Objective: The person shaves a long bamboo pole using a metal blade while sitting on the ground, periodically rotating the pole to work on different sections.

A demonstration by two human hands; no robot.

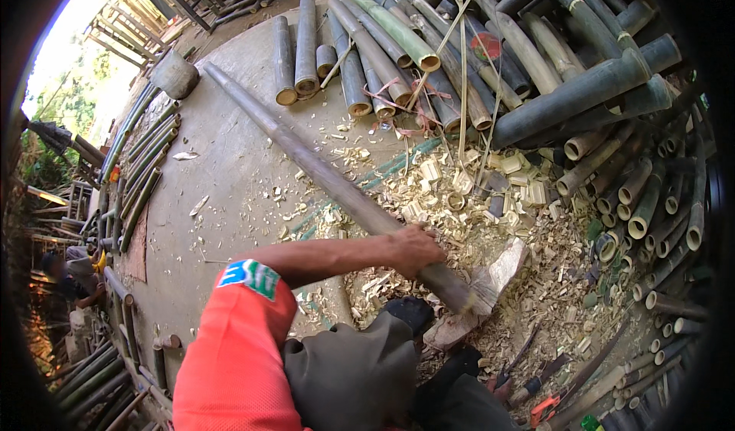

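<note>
In the head view, the left grip [417, 249] is wrapped around a long, round, grey-brown bamboo pole [306, 159], close to the pole's low end; the pole slants up and to the left of the grip, over the grey, flat floor [164, 232]; its low end sits just below and to the right of the grip, at a pale, rough, chopped wooden block [501, 274]; it looks like it rests there, but that end is a bit blurred, so I can't be sure it touches; I can't make out the right grip at all.

To hold the pole well, I think the left grip should squeeze firmly and stay back from the low end; that end should sit snug on the wooden block, so it can't roll or slip; the far end is long and may swing, so a steady arm should help.

Many small, pale yellow wood chips [528, 194] lie above and to the right of the grip, and they could make things slide; thick, dark, hollow bamboo tubes [586, 98] are stacked farther up and right, so the pole needs room not to bump them; a tool with a bright orange handle [545, 409] lies below and to the right.
</note>
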